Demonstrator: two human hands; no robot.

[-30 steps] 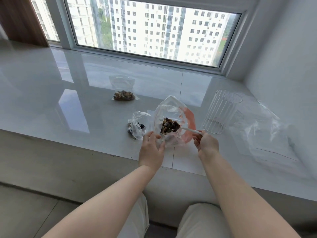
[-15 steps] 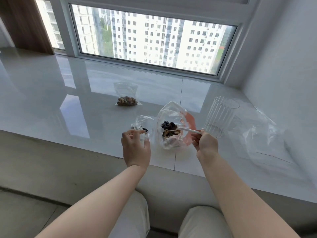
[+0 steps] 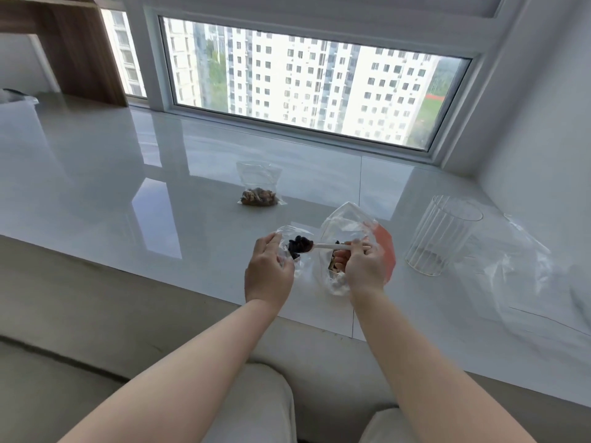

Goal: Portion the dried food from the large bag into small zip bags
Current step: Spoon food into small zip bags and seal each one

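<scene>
Right hand [image 3: 363,266] has swung the gripped spoon [image 3: 323,247] to the small bag [image 3: 292,247] left hand [image 3: 268,270] holds

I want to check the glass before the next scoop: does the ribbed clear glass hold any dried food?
No, the ribbed clear glass stands upright on the white sill, and nothing but its clear walls shows inside.

A ribbed clear cup [image 3: 439,236] stands on the glossy sill [image 3: 128,174] below the window [image 3: 303,81].
</scene>
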